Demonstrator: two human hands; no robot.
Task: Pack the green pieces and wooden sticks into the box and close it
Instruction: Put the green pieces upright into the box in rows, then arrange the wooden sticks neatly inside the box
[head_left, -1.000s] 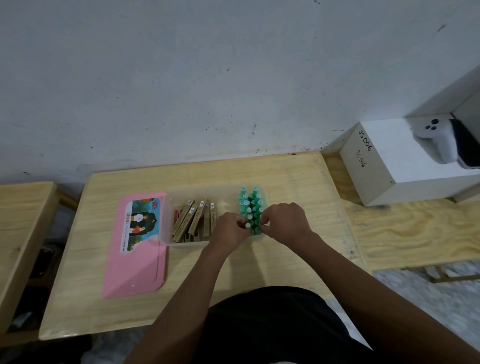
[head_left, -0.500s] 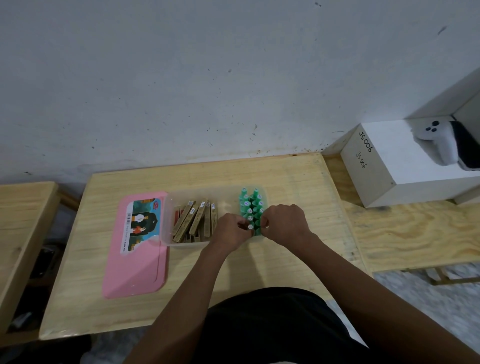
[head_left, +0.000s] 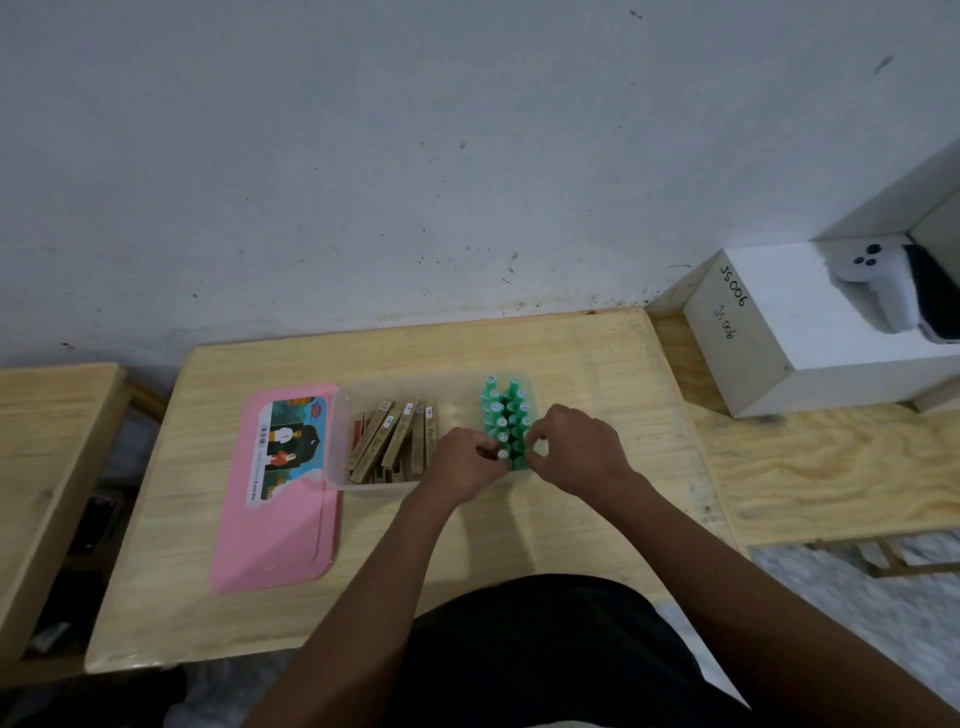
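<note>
A clear plastic box (head_left: 337, 415) stands on the wooden table (head_left: 571, 364). Several wooden sticks (head_left: 395, 436) lean in its left half. Several green pieces (head_left: 506, 410) stand upright in two rows in its right half. My left hand (head_left: 465, 462) and my right hand (head_left: 576, 452) meet at the near end of the green rows, fingertips pinched on the nearest green pieces. The box's pink lid (head_left: 280, 499), with a picture label, lies flat on the table to the left of the box.
A white box (head_left: 779, 332) marked "JS 006" sits at the right on a lower plywood bench (head_left: 831, 467), with a white controller (head_left: 878, 291) on top. Another wooden table (head_left: 47, 441) is at the left. A wall rises behind.
Both hands stay at the near end of the green rows, with only small finger movement. The box, sticks and lid have not moved.
</note>
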